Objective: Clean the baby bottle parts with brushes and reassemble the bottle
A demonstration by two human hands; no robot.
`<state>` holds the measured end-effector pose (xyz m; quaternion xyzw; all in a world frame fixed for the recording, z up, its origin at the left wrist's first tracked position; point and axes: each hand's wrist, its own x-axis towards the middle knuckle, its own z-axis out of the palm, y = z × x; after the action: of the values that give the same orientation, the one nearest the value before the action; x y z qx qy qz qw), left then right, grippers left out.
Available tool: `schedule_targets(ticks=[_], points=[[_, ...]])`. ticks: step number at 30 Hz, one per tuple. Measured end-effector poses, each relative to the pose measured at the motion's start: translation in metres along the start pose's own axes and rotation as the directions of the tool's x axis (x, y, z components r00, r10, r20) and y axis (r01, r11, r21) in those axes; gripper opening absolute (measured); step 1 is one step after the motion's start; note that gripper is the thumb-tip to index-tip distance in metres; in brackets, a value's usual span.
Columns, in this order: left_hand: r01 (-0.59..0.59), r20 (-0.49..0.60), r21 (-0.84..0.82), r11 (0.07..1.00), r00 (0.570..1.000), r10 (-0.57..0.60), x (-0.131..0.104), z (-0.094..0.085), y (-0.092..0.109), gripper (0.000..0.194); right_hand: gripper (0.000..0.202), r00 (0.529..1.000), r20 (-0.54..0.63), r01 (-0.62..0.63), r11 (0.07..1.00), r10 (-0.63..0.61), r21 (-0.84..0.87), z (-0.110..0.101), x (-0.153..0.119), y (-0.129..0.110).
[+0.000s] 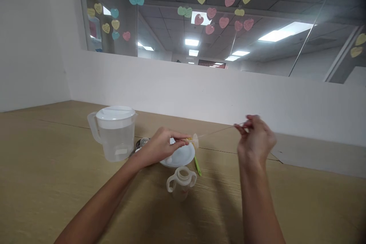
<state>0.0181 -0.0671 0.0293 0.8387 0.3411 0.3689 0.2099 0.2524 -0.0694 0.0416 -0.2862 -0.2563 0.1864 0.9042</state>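
Above the white dish, my left hand [167, 145] pinches a small clear piece with a round flange [195, 140], which looks like a bottle nipple. From that piece a thin, pale straw-like strand [217, 131] runs up to the right. Its far end is between the fingertips of my right hand [254, 135], which is raised and slightly blurred; whether the strand is a straw or a thin brush I cannot tell. Below my left hand stands an uncapped baby bottle [182, 183] with two handles, upright on the table.
A clear pitcher [118, 141] with a white lid stands at the left. The white dish [183, 156] sits behind the bottle, a green handle [197, 166] beside it. A small clear dome [144, 142] is partly hidden by my left arm. A wall with a window closes off the back.
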Motion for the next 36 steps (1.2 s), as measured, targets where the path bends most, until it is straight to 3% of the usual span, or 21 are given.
schedule_targets(ticks=[3, 7, 16, 24, 31, 36], points=[[0.039, -0.082, 0.034, 0.999, 0.996, -0.036, 0.003, -0.01, -0.013, 0.029, 0.012, 0.989, -0.145, 0.03, 0.999, -0.025, 0.032, -0.021, 0.025, -0.011], [0.054, -0.168, -0.023, 0.998, 0.984, -0.057, 0.014, -0.012, -0.038, 0.029, 0.013, 0.987, -0.149, 0.052, 0.999, -0.053, -0.007, -0.033, 0.036, -0.018], [0.113, -0.053, -0.013, 0.993, 0.992, -0.114, 0.03, 0.024, -0.105, 0.03, 0.012, 0.998, -0.057, 0.031, 0.999, -0.033, -0.027, -0.019, 0.02, -0.015], [0.186, 0.011, 0.183, 0.965, 0.981, -0.191, 0.026, 0.035, -0.124, 0.036, 0.01, 0.999, -0.049, 0.011, 1.0, -0.011, -0.007, -0.02, 0.022, -0.014], [0.174, 0.065, 0.393, 0.903, 0.974, -0.216, 0.026, 0.044, -0.146, 0.039, 0.01, 0.999, -0.03, 0.025, 1.0, -0.026, -0.01, -0.017, 0.019, -0.01], [0.193, 0.096, 0.506, 0.841, 0.956, -0.277, 0.024, 0.046, -0.147, 0.035, 0.011, 0.999, -0.005, 0.041, 0.999, -0.041, -0.016, -0.017, 0.018, -0.008]])
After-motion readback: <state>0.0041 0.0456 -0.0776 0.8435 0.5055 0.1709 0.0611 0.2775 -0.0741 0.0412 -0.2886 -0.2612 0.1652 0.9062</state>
